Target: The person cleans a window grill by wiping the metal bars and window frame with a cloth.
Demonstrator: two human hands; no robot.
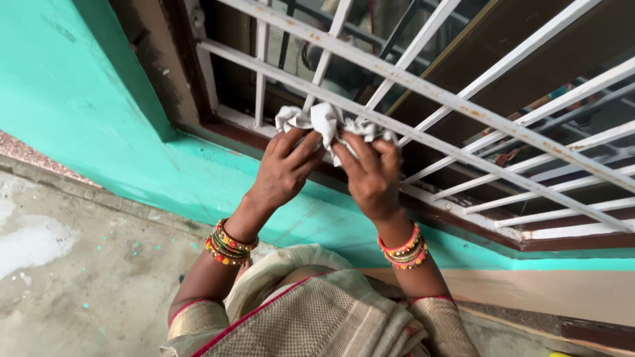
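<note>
Head view: a crumpled white cloth point(329, 123) sits bunched against a bar of the white, rust-flecked window grille point(463, 106), at twelve o'clock from both hands. The left hand point(286, 168) and right hand point(372, 177) reach up side by side, fingers curled and gripping the cloth. Bright bangles point(228, 244) ring each wrist.

Soft, even daylight, faint shadows, sharp focus, slight wide-angle stretch at edges.

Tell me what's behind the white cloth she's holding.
The white cloth is bunched in the left hand and right hand against a rusty white window grille. The bar section directly behind the cloth is covered.
</note>
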